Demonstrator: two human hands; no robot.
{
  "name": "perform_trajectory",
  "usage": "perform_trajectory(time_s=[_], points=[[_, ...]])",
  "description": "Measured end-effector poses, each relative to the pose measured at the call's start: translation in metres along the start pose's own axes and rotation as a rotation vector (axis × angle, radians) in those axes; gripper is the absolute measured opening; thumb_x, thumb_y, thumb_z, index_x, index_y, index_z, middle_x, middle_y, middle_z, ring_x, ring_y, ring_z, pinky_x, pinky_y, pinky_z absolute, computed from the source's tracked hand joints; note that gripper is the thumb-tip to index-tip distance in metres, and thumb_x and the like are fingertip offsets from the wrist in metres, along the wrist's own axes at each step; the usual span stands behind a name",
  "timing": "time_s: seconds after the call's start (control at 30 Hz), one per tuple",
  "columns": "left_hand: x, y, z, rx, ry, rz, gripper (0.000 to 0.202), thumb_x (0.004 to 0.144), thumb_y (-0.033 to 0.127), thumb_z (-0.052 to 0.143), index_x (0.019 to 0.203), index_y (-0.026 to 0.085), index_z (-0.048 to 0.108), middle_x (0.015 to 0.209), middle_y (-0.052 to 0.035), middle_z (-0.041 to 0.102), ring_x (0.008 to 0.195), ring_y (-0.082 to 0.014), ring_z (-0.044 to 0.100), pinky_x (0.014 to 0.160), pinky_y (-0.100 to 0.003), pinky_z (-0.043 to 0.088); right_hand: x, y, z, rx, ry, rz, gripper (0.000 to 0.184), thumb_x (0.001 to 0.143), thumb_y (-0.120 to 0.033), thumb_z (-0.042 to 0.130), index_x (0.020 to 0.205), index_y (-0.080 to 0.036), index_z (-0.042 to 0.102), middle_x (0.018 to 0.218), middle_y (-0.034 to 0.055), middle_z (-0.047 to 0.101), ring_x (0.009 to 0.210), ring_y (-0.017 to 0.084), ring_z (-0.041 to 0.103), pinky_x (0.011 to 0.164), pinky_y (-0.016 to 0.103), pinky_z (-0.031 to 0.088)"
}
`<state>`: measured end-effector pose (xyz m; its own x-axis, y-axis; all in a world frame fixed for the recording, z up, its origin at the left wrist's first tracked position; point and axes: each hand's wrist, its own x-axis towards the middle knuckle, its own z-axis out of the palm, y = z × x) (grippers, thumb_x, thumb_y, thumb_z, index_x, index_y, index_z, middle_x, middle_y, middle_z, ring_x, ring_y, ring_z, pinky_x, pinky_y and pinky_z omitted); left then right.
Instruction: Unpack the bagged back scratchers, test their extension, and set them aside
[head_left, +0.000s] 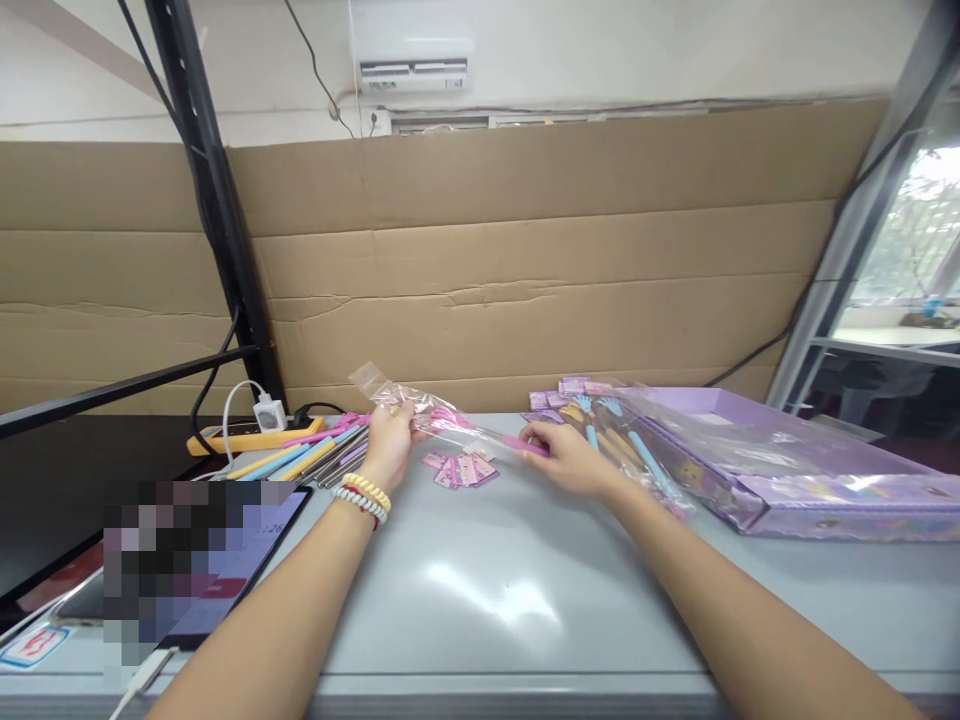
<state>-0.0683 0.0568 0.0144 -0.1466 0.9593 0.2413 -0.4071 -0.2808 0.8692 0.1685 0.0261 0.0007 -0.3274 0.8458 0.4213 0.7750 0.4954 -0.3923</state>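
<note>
Between my hands lies a pink back scratcher (527, 446), its hand-shaped head inside a clear plastic bag (480, 430). My left hand (391, 440) is closed on the bag's left end, whose loose corner sticks up beyond the fingers. At the other side, my right hand (564, 455) grips the end of the pink handle. Small printed pink cards (461, 470) lie fanned on the table just below the bag. To the left of my left hand rests a pile of back scratchers (315, 455) with pink, blue, yellow and metal parts.
Bagged blue and tan back scratchers (649, 462) lie right of my right hand, beside a lilac tray (832, 515). More printed cards (551, 398) are behind them. A yellow power strip (247, 437), a tablet (259, 570) and a black post (217, 220) stand on the left.
</note>
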Motion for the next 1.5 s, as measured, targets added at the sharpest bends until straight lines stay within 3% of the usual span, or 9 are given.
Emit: perform_trajectory(time_s=[0.17, 0.4, 0.47, 0.67, 0.87, 1.03, 1.17, 1.37, 1.5], points=[[-0.004, -0.005, 0.007, 0.051, -0.03, 0.011, 0.016, 0.071, 0.012, 0.059, 0.084, 0.017, 0.051, 0.071, -0.0016, 0.059, 0.062, -0.0137, 0.062, 0.051, -0.025, 0.052, 0.0, -0.001, 0.005, 0.01, -0.003, -0.02, 0.018, 0.078, -0.023, 0.047, 0.092, -0.017, 0.056, 0.071, 0.0022, 0.059, 0.063, 0.014, 0.05, 0.057, 0.024, 0.035], [0.018, 0.016, -0.015, -0.046, 0.395, 0.204, 0.023, 0.072, 0.006, 0.05, 0.088, 0.021, 0.041, 0.067, 0.0032, 0.056, 0.051, -0.0113, 0.059, 0.044, -0.022, 0.049, 0.003, 0.012, -0.002, -0.112, 0.088, 0.078, 0.017, 0.079, -0.018, 0.044, 0.089, -0.015, 0.058, 0.086, 0.0093, 0.064, 0.076, 0.018, 0.055, 0.066, 0.026, 0.038], [0.023, 0.019, -0.023, -0.075, 0.402, 0.182, 0.027, 0.072, 0.007, 0.05, 0.09, 0.022, 0.036, 0.068, 0.0029, 0.058, 0.053, -0.0131, 0.062, 0.045, -0.023, 0.05, 0.003, 0.015, -0.003, -0.152, 0.092, 0.178, 0.014, 0.077, -0.018, 0.047, 0.083, -0.014, 0.059, 0.082, 0.01, 0.065, 0.071, 0.018, 0.056, 0.06, 0.025, 0.037], [0.016, 0.011, -0.019, 0.013, 0.183, -0.011, 0.027, 0.07, 0.008, 0.053, 0.09, 0.02, 0.037, 0.061, 0.0016, 0.06, 0.042, -0.0125, 0.058, 0.039, -0.02, 0.044, 0.003, 0.016, 0.007, -0.181, -0.03, 0.301, 0.013, 0.076, -0.023, 0.048, 0.075, -0.017, 0.059, 0.061, 0.0059, 0.062, 0.056, 0.017, 0.057, 0.049, 0.024, 0.033], [-0.008, 0.002, 0.001, 0.145, -0.209, -0.11, 0.019, 0.068, 0.021, 0.065, 0.079, 0.016, 0.05, 0.061, -0.0018, 0.062, 0.043, -0.0097, 0.054, 0.037, -0.017, 0.04, 0.004, 0.017, 0.025, -0.288, -0.04, 0.287, 0.007, 0.071, -0.023, 0.054, 0.068, -0.018, 0.058, 0.069, 0.0101, 0.064, 0.062, 0.02, 0.059, 0.051, 0.027, 0.036], [-0.019, -0.007, 0.008, 0.285, -0.378, -0.171, 0.026, 0.066, 0.025, 0.068, 0.084, 0.017, 0.052, 0.059, -0.0021, 0.063, 0.04, -0.0119, 0.055, 0.035, -0.02, 0.04, 0.003, 0.012, 0.025, -0.354, 0.012, 0.277, 0.012, 0.073, -0.029, 0.055, 0.077, -0.019, 0.059, 0.066, 0.0089, 0.063, 0.061, 0.021, 0.058, 0.05, 0.027, 0.036], [-0.019, -0.014, 0.01, 0.303, -0.34, -0.1, 0.024, 0.066, 0.024, 0.068, 0.083, 0.017, 0.052, 0.059, -0.0009, 0.062, 0.038, -0.01, 0.052, 0.033, -0.018, 0.038, 0.001, -0.004, 0.013, -0.099, 0.094, 0.211, 0.024, 0.079, -0.037, 0.051, 0.093, -0.018, 0.054, 0.068, 0.0063, 0.062, 0.063, 0.019, 0.059, 0.056, 0.029, 0.039], [-0.002, -0.013, 0.001, 0.196, -0.019, 0.079, 0.025, 0.071, 0.02, 0.062, 0.088, 0.019, 0.045, 0.06, 0.0034, 0.059, 0.037, -0.0094, 0.051, 0.035, -0.02, 0.041, -0.006, -0.031, 0.005, 0.681, -0.229, 0.065, 0.037, 0.076, -0.036, 0.057, 0.108, -0.023, 0.042, 0.103, 0.0065, 0.059, 0.069, 0.012, 0.058, 0.052, 0.023, 0.046], [0.003, -0.009, -0.002, 0.174, 0.033, 0.093, 0.026, 0.07, 0.022, 0.064, 0.087, 0.02, 0.044, 0.062, 0.0026, 0.059, 0.041, -0.0108, 0.055, 0.039, -0.022, 0.045, -0.007, -0.038, 0.01, 0.734, -0.435, 0.043, 0.028, 0.072, -0.033, 0.061, 0.097, -0.022, 0.054, 0.072, -0.0009, 0.057, 0.06, 0.01, 0.054, 0.051, 0.022, 0.046]])
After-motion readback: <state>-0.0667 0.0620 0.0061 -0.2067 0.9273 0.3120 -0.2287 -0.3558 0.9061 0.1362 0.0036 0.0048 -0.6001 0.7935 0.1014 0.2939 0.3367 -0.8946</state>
